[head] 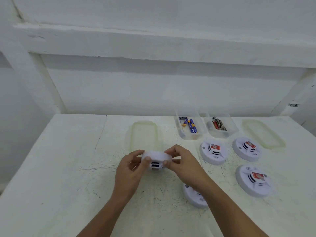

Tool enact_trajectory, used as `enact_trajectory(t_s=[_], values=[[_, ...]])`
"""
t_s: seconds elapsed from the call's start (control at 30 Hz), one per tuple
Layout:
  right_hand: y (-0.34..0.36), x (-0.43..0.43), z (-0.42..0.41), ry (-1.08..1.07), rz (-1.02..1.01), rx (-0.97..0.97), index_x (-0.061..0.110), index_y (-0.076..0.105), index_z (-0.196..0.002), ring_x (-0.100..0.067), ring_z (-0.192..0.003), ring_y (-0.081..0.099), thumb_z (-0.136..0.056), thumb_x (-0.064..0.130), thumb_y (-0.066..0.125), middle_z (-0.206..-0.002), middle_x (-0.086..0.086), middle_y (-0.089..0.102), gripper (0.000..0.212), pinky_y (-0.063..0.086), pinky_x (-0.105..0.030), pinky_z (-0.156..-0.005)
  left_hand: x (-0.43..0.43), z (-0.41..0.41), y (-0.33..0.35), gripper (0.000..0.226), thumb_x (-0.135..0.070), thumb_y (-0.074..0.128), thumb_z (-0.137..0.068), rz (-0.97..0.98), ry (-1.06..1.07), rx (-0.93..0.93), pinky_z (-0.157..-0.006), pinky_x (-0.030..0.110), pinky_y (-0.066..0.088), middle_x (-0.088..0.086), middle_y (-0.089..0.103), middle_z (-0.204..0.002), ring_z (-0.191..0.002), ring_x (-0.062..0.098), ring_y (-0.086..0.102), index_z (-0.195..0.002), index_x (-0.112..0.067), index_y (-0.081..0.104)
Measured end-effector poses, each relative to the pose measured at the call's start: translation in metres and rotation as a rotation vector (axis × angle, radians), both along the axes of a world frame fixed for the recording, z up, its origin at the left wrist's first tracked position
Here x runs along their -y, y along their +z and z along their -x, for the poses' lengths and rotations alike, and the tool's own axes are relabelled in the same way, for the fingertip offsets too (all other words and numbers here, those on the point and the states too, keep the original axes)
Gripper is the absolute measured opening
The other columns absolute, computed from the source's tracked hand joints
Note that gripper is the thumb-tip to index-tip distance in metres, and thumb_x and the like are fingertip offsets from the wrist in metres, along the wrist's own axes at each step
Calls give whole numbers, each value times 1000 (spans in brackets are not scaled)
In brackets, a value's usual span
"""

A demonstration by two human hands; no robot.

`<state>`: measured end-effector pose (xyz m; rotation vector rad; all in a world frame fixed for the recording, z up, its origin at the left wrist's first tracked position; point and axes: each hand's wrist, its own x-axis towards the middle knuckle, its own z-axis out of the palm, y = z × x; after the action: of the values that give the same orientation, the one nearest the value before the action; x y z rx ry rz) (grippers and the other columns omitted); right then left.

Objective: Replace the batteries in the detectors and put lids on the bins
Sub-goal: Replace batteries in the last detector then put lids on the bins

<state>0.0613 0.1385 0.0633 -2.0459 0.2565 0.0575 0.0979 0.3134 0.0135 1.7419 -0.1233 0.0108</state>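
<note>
I hold a white round detector above the table between both hands, tilted so its slotted dome faces me. My left hand grips its left rim and my right hand grips its right rim. Three detectors with red stickers lie face up at the right: one, one and one. Another detector lies partly hidden under my right forearm. A clear bin holds blue batteries. A second clear bin holds red and black batteries. Two clear lids with green rims lie flat: one left of the bins, one right of them.
The white table is scuffed and cracked, with its left edge dropping off at the frame's left. A white wall and a shelf ledge rise behind the bins.
</note>
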Motion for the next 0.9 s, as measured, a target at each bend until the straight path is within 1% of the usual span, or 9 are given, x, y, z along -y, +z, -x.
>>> enact_trajectory(t_s=[0.17, 0.33, 0.47, 0.53, 0.63, 0.7, 0.77, 0.83, 0.9], values=[[-10, -29, 8, 126, 146, 56, 35, 53, -90, -8, -103, 52, -79, 20, 70, -106, 9, 51, 25, 49, -32, -91, -40, 1, -6, 38, -36, 86, -65, 33, -113, -82, -67, 17, 55, -7, 72, -85, -83, 12, 72, -94, -21, 67], [-24, -53, 19, 186, 280, 91, 33, 56, -101, -12, -109, 44, -80, 25, 68, -110, 9, 43, 26, 44, -30, -94, -74, -2, -12, 53, -41, 85, -50, 6, -237, -104, -86, 27, 55, -6, 73, -102, -98, 12, 69, -99, -26, 70], [-32, -65, 28, 246, 490, 180, 32, 60, -114, -12, -105, 35, -80, 52, 52, -113, 12, 41, 40, 30, -15, -86, -90, -5, -6, 52, -42, 86, -56, -291, -318, 13, -87, 14, 43, -29, 66, -107, -104, -10, 58, -103, -41, 65], [-33, -68, 31, 263, 527, 201, 30, 62, -113, -13, -102, 35, -80, 55, 39, -112, 9, 43, 48, 30, -18, -85, -95, -6, -9, 58, -48, 85, -56, -360, -354, 25, -90, 21, 43, -31, 62, -112, -108, -8, 54, -109, -46, 61], [-32, -68, 30, 272, 587, 228, 29, 64, -110, -15, -107, 39, -83, 49, 38, -115, 4, 48, 42, 35, -26, -91, -93, -6, -11, 75, -59, 82, -48, -401, -392, 29, -100, 37, 44, -32, 56, -118, -117, -1, 50, -117, -48, 54], [-30, -65, 26, 296, 615, 234, 27, 65, -106, -16, -117, 42, -82, 46, 43, -125, 2, 51, 37, 34, -28, -98, -88, -5, -8, 87, -66, 78, -42, -432, -415, 44, -109, 39, 33, -37, 51, -116, -118, -18, 37, -121, -47, 46], [-27, -63, 20, 362, 629, 208, 24, 63, -106, -16, -126, 39, -82, 45, 46, -134, 1, 49, 36, 25, -25, -103, -82, -4, -4, 105, -72, 75, -35, -495, -447, 61, -112, 34, 17, -41, 40, -118, -109, -37, 18, -128, -46, 34], [-23, -62, 14, 435, 656, 194, 20, 61, -109, -18, -131, 38, -83, 43, 47, -139, 0, 47, 37, 22, -24, -106, -78, -5, -4, 121, -81, 72, -29, -565, -475, 88, -113, 33, 5, -41, 32, -121, -109, -37, 15, -135, -46, 27], [-19, -61, 9, 484, 682, 199, 14, 60, -110, -22, -133, 37, -86, 36, 54, -141, -5, 45, 33, 24, -27, -109, -73, -7, -7, 118, -85, 65, -31, -601, -504, 89, -115, 36, -4, -43, 29, -122, -111, -33, 19, -135, -48, 24]])
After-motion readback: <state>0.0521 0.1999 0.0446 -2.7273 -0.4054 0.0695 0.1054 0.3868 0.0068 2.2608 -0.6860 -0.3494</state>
